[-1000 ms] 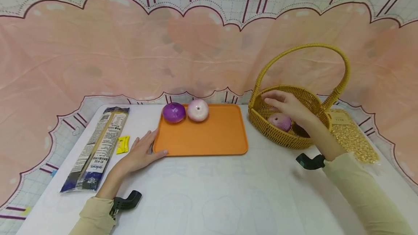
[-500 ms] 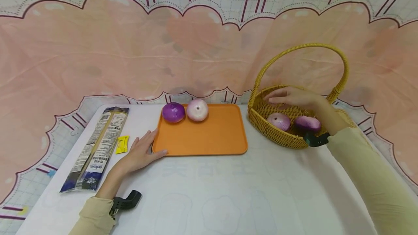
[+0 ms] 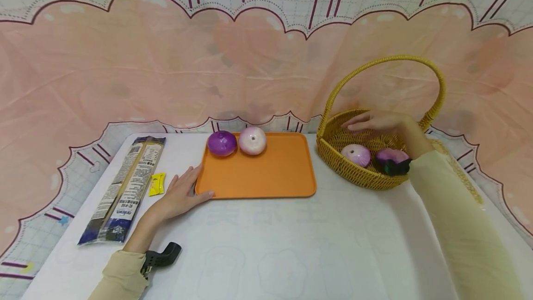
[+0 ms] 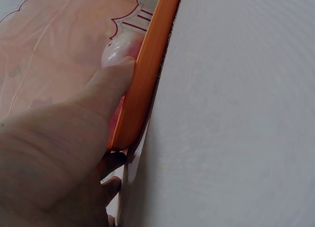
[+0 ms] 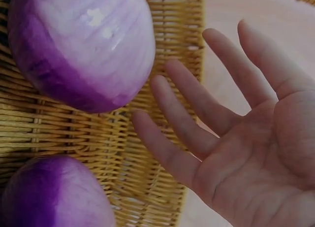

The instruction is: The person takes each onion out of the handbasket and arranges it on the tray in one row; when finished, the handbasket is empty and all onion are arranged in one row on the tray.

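My left hand lies at the left near corner of an orange tray, fingers spread along its side. In the left wrist view its thumb touches the tray's rim. A dark purple onion and a pale onion sit at the tray's back left. My right hand hovers over a wicker basket, holding nothing. Two purple-and-pale onions lie inside: the left one and the right one, the latter partly covered by the wrist camera. Loosely extended fingers show in the right wrist view, apart from both onions.
The basket's tall arched handle rises over the right hand. Left of the tray are a small yellow packet and a long printed packet. A bag of yellow grains lies right of the basket, mostly behind the sleeve.
My right hand has risen and drawn back slightly to the right, uncovering the right onion and more of the basket's inside. The left hand, tray and onions have stayed put.
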A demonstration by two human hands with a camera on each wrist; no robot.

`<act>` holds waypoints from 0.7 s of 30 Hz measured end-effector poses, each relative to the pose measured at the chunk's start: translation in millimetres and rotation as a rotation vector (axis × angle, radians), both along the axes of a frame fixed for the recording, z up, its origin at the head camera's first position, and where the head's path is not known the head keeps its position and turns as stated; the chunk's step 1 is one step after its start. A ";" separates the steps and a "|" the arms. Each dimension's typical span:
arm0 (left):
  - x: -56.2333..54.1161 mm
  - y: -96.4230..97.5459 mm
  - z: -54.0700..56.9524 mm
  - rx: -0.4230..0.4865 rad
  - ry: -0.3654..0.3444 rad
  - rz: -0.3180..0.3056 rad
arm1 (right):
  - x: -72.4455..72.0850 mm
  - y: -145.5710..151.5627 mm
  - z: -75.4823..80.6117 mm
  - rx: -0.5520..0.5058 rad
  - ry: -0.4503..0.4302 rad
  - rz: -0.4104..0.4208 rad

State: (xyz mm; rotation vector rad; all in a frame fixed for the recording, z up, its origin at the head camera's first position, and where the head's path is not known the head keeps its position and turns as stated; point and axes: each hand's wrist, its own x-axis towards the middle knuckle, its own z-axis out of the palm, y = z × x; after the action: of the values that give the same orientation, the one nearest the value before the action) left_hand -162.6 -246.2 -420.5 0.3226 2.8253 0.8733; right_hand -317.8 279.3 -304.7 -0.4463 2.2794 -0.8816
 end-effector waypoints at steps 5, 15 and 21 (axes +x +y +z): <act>-0.7 -0.8 -2.0 -0.001 -0.009 0.002 | -6.2 6.9 -9.6 -0.031 -0.089 -0.017; -0.7 -0.5 -1.5 0.002 -0.010 0.000 | -13.1 13.5 -16.4 -0.063 -0.247 -0.072; -0.7 0.2 -1.3 -0.006 -0.002 -0.002 | -11.4 16.1 -22.5 -0.052 -0.246 -0.053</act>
State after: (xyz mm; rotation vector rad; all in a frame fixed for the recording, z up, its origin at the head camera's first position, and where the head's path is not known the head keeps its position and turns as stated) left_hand -163.3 -246.0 -421.8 0.3235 2.8249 0.8636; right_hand -329.2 295.4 -327.1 -0.2833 2.0557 -0.9678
